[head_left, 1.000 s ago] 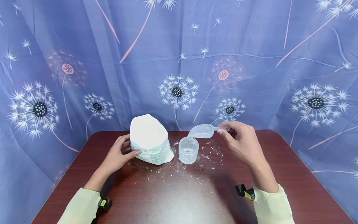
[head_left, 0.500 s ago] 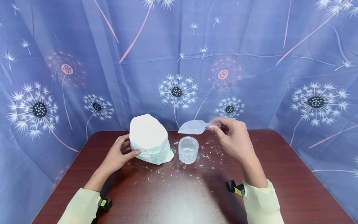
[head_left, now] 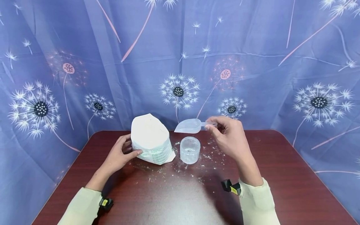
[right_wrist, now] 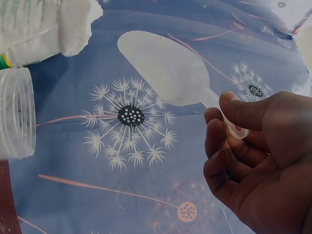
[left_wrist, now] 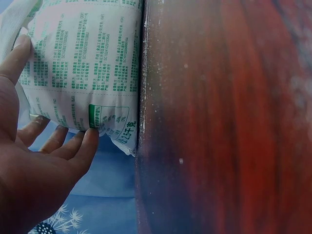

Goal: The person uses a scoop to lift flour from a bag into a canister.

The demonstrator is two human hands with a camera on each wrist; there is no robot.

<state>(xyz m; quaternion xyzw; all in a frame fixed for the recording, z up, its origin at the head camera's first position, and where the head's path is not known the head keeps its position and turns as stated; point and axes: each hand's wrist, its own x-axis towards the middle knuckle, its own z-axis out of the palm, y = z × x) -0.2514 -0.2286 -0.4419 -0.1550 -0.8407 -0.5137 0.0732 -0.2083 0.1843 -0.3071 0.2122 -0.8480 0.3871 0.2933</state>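
My left hand (head_left: 119,154) steadies a white flour bag (head_left: 157,154) with green print, thumb on the front and fingers along its left side. The bag's top is open, showing white powder. In the left wrist view the thumb and fingertips touch the printed bag (left_wrist: 83,53). My right hand (head_left: 229,134) pinches the handle of a translucent plastic scoop (head_left: 189,126). The scoop hangs level above and behind a clear plastic jar (head_left: 190,153), its tip toward the bag. In the right wrist view the scoop's bowl (right_wrist: 165,68) looks empty. White residue shows inside the jar.
White powder is scattered over the dark red-brown table (head_left: 180,193) around the jar and bag. A blue curtain (head_left: 253,37) with dandelion print hangs right behind the table's back edge. Black cameras sit on both wrists.
My right hand has carried the scoop left and slightly up, from beside the jar's rim to above it, toward the bag. The left hand, bag and jar stay put.
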